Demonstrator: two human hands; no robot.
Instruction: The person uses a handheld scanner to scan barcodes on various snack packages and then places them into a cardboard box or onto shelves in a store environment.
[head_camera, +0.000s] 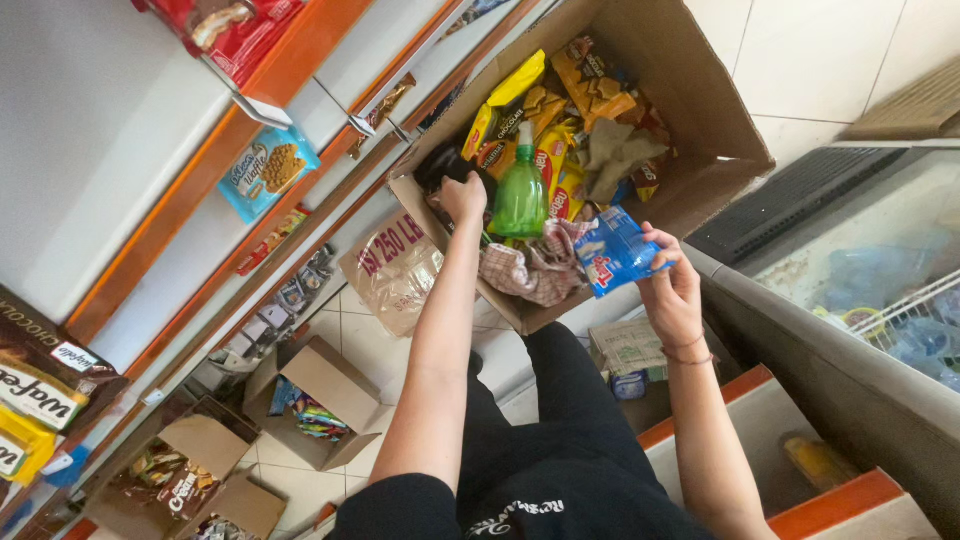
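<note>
Sorting snacks: right hand (672, 292) pinches blue foil snack packet (612, 253), left hand (463, 197) curls, contents unclear, inside brown cardboard box (700, 110) at 12 o'clock.

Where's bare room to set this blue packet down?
Bare white shelf left of the blue wafer pack. The cardboard box is crowded: snack packets, green bottle, checked cloth. Left hand reaches in; right hand holds the blue packet.

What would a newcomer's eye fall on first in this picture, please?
Probably the open cardboard box at top centre, crammed with yellow and orange snack packets, with a green spray bottle standing at its near edge. The right hand holds a blue packet just beside it, while the left hand reaches into the box.
</note>
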